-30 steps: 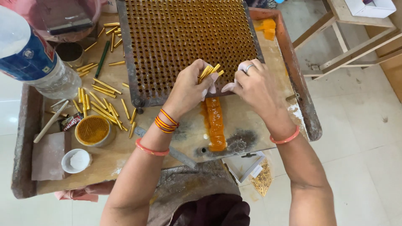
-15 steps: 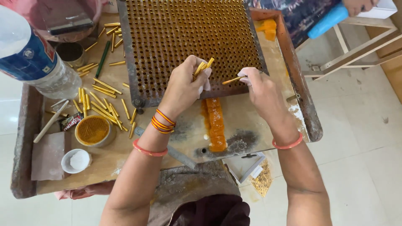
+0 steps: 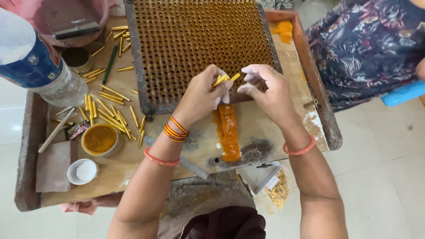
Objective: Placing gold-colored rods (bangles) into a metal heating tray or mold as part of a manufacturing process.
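left hand [image 3: 201,95] pinching a little bunch of brass tubes [image 3: 222,80] over the front edge of the perforated metal tray [image 3: 199,40], right hand [image 3: 268,90] just beside it, fingers half curled and holding nothing, loose tubes [image 3: 108,110] scattered on the wooden worktop [image 3: 128,163], orange paste strip [image 3: 229,132] under the hands

A small bunch of thin golden tubes [image 3: 222,79] sits pinched in the left hand [image 3: 201,95], their ends fanned up and to the right (one sticks out further than the rest), over the near edge of the rusty perforated metal tray [image 3: 195,40].
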